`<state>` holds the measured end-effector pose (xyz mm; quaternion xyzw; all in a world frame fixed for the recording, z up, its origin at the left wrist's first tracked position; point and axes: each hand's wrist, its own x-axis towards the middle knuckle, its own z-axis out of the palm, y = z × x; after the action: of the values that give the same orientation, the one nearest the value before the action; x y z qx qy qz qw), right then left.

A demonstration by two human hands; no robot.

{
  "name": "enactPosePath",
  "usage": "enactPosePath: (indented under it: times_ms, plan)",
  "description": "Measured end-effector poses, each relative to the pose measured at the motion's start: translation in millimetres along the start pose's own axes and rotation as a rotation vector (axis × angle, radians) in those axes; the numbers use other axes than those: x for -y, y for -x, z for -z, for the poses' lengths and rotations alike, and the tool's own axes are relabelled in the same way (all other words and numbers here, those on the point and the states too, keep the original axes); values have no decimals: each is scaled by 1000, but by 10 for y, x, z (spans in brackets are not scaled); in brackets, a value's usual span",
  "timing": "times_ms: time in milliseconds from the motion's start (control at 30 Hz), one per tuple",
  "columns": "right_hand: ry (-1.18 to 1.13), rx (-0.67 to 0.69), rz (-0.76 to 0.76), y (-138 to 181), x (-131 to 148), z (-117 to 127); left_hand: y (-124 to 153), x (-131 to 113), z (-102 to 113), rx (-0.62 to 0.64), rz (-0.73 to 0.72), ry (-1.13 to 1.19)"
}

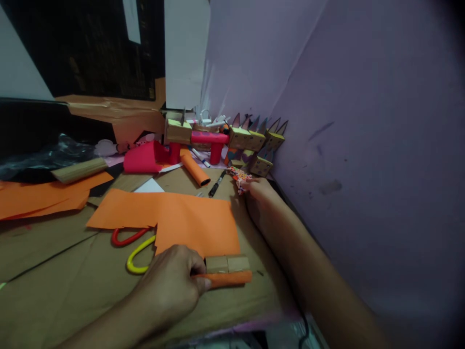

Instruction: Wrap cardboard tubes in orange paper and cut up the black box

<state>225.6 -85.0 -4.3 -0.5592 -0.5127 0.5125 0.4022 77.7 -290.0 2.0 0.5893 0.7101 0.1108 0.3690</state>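
The left hand is curled shut around the end of a small cardboard block wrapped in orange paper, pressing it onto the cardboard-covered desk at the near edge of the orange sheet. The right hand reaches far along the purple wall, fingers pinching a small patterned scrap. Scissors poke from under the sheet; an orange paper roll, a black marker and a cardboard model crowd the back.

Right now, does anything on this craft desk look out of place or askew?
Mostly normal craft clutter. One oddity: the red and yellow scissor handles poke out from under the large orange paper sheet, so the blades are hidden. The left hand presses the sheet's rolled edge around a small cardboard block.
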Motion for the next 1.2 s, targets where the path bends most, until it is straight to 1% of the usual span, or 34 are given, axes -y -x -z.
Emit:
enactPosePath:
  times_ms: [100, 133, 200, 233, 267, 333, 400, 500, 667, 800, 900, 1033, 1133, 1200]
  plan:
    - [38, 52, 88, 508, 20, 186, 5, -28, 25, 15, 12, -11]
    - [58, 114, 132, 720, -2, 255, 6, -34, 32, 22, 17, -14]
    - [163, 446, 284, 1133, -105, 378, 7, -43, 38, 41, 26, -16]
    - [212, 532, 346, 1307, -181, 425, 7, -45, 39, 47, 28, -14]
    - [266, 575, 393, 1447, -267, 460, 8, -47, 38, 48, 28, -13]
    - [337, 551, 463, 1614, -442, 490, 10, -47, 31, 39, 21, -10]
    - [369, 501, 504, 1654, -575, 477, 10, -46, 20, 21, 11, -10]
    - [351, 466, 524, 1601, -659, 439, 4, -43, 5, 20, 5, -3]
    - [342, 456, 559, 1547, -665, 432, -7, -42, -1, 36, 3, -6]
    - [354, 423, 549, 1561, -669, 446, -16, -55, 15, 40, -7, -2]
    - [355, 432, 551, 1564, -658, 459, -23, -52, 5, 53, -12, 12]
    - [354, 441, 564, 1567, -643, 473, 11, -56, -21, 54, 2, -31]
    - [346, 436, 559, 1569, -643, 472, 49, -103, 65, 87, 16, -58]
    - [343, 440, 552, 1564, -644, 468, 15, -144, 199, 113, -30, -21]
